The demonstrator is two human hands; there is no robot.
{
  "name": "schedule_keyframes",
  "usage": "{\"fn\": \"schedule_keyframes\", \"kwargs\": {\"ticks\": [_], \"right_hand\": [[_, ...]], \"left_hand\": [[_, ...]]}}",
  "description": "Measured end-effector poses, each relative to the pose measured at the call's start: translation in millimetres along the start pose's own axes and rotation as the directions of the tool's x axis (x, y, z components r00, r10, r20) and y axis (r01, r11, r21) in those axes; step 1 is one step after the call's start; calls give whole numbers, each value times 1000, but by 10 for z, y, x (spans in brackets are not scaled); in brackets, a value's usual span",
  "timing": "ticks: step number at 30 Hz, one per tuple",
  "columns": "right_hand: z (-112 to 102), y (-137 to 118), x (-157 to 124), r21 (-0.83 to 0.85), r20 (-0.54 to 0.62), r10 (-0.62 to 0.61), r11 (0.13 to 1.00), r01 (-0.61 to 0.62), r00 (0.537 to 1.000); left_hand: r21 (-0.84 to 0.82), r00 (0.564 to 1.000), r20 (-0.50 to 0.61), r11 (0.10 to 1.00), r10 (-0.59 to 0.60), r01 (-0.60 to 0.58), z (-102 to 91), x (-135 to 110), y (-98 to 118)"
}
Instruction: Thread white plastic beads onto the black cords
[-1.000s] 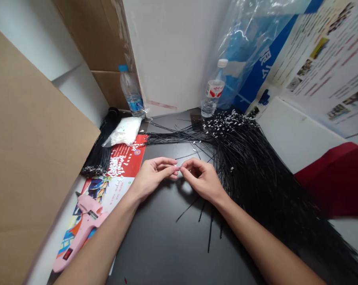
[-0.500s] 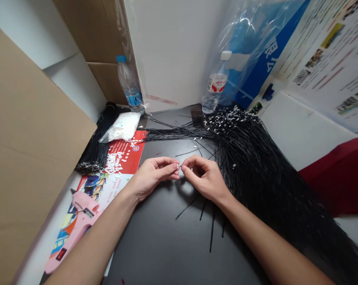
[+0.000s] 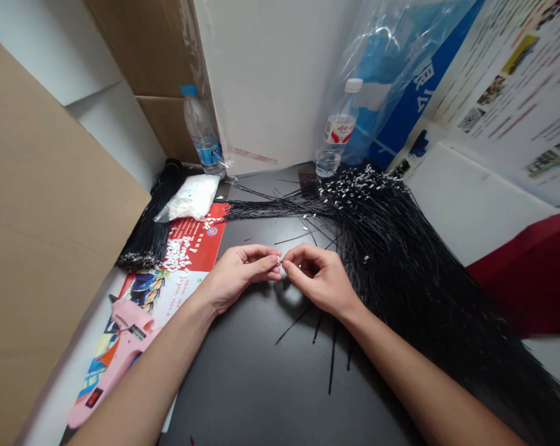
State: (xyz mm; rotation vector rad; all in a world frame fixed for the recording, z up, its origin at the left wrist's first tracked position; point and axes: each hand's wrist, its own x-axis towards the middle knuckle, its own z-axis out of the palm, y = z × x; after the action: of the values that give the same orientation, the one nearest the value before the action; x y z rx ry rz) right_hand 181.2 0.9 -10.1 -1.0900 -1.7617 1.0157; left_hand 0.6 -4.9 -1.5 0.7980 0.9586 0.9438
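Note:
My left hand and my right hand meet fingertip to fingertip over the black table. Both are closed in a pinch around a tiny white clip between them. Thin black cords hang from under my right hand and trail toward me on the table. A big heap of black cords with white clips lies just right of my right hand.
A pink glue gun lies at the left on a colourful printed sheet strewn with loose white clips. Behind are a bundle of black cords, a bag of white clips, two water bottles, cardboard and a red cloth.
The view has shifted slightly down and left. Both hands stay pinched together at the same spot.

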Motion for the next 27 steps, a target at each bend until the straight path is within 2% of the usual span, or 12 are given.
{"fn": "schedule_keyframes", "kwargs": {"ticks": [5, 10, 15, 21, 27], "right_hand": [[2, -23, -7, -73, -21, -46, 996, 44, 999], [-6, -41, -17, -228, -44, -166, 962, 152, 985], [-23, -31, -22, -335, -4, -274, 907, 257, 962], [-34, -29, -31, -387, -1, -268, 888, 247, 963], [-38, -24, -50, -393, -9, -327, 870, 298, 945]], "left_hand": [[16, 1000, -5, 1000, 0, 0, -9, 1, -8], [33, 1000, -18, 999, -1, 2, -30, 12, -31], [54, 999, -36, 998, 11, -9, -3, 19, -33], [93, 999, -36, 995, 29, -26, 22, 2, -14], [99, 999, -30, 995, 25, -22, 11, -1, -14]]}}
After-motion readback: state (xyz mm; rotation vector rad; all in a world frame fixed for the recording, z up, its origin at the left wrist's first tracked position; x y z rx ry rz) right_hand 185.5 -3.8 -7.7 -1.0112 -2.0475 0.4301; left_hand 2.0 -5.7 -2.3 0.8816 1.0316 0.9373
